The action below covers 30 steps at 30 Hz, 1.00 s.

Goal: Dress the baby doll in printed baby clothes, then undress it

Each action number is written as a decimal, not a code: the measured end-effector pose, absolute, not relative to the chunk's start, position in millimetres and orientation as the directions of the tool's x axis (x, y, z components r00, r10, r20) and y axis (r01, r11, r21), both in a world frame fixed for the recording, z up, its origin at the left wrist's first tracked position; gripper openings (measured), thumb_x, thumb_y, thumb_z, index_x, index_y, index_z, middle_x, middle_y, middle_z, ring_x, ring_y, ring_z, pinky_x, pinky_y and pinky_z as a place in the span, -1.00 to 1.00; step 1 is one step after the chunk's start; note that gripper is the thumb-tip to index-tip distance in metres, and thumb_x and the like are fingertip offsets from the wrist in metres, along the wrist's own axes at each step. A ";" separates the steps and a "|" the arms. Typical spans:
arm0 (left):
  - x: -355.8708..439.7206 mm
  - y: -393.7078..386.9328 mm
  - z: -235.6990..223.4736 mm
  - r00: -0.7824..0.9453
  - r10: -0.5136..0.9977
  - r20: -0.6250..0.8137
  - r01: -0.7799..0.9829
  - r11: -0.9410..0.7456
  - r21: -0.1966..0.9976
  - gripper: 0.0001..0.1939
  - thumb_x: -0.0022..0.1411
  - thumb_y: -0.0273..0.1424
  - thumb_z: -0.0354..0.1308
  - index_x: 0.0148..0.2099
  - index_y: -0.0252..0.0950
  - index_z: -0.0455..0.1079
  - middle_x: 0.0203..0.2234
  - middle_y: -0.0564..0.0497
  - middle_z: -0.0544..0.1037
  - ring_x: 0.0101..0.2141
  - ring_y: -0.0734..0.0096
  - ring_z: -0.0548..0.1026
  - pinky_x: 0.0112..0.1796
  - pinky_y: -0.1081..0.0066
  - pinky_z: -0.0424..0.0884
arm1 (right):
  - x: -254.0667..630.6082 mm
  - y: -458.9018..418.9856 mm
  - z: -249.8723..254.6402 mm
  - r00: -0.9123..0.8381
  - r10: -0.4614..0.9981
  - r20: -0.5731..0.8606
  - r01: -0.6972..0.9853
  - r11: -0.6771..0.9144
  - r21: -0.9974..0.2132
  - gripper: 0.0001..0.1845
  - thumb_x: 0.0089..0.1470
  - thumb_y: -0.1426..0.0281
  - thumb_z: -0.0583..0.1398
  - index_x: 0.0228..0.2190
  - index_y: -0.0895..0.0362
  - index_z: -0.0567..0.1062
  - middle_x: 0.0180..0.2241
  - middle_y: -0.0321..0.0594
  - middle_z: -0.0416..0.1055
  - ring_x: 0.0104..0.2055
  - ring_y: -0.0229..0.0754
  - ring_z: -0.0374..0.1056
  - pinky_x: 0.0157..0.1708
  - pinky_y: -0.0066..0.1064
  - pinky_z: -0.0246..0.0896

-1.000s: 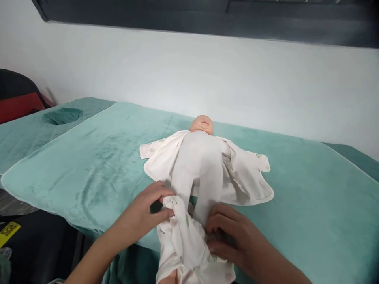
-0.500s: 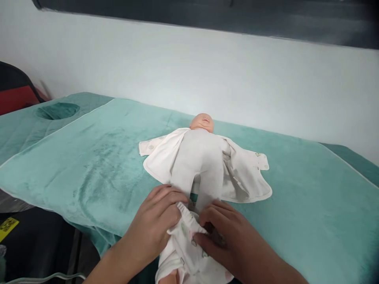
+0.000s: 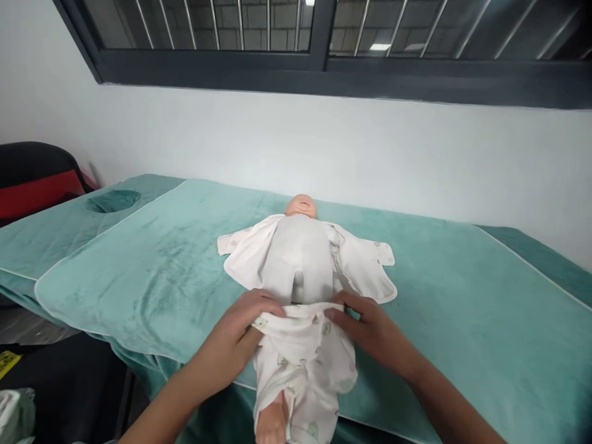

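Note:
A baby doll [image 3: 301,253] lies on its back on the green bed cover, head toward the wall, its white cloth body bare in front. Its white jacket [image 3: 367,268] is spread open, with the sleeves out to both sides. White printed baby pants [image 3: 303,345] cover the doll's lower legs, and one foot [image 3: 272,422] pokes out of a leg opening. My left hand [image 3: 247,324] is closed on the left side of the waistband. Opposite it, my right hand [image 3: 358,314] pinches the waistband's right side. The band is stretched across the doll's thighs.
The green cover [image 3: 161,283] spreads over a bed with a face hole [image 3: 113,201] at the left. A black and red chair [image 3: 41,185] stands beyond it. Below the bed's left edge is a black seat [image 3: 69,388]. A barred window [image 3: 319,55] is above the white wall.
My hands have moved apart and drawn the bunched waistband out wide and level across the doll's thighs. The camera view has tilted up, showing more of the window.

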State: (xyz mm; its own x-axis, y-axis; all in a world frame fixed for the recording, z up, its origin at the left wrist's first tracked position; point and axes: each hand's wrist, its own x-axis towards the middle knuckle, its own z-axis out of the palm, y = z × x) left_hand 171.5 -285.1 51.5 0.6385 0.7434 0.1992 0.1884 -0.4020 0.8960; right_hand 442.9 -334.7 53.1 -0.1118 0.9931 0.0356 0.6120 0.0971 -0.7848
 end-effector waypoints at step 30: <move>249.8 -164.6 38.8 0.345 0.883 0.318 0.426 -0.450 0.785 -0.89 0.22 -0.32 0.03 -0.27 -0.24 0.30 -0.19 -0.01 0.45 -0.27 0.37 0.37 -0.21 0.37 0.29 | 455.6 -243.6 45.3 -0.076 0.948 0.310 0.919 0.187 -0.348 -0.63 0.30 0.24 -0.07 -0.02 0.02 0.41 -0.14 -0.19 0.54 -0.15 -0.02 0.45 -0.24 -0.28 0.19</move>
State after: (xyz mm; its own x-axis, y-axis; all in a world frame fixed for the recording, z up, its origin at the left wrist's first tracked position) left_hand 249.8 -164.6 38.8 0.3455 0.8828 0.3184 0.4258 -0.4498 0.7851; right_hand 455.6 -243.6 45.3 -0.0758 0.9478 0.3097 0.9188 0.1871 -0.3476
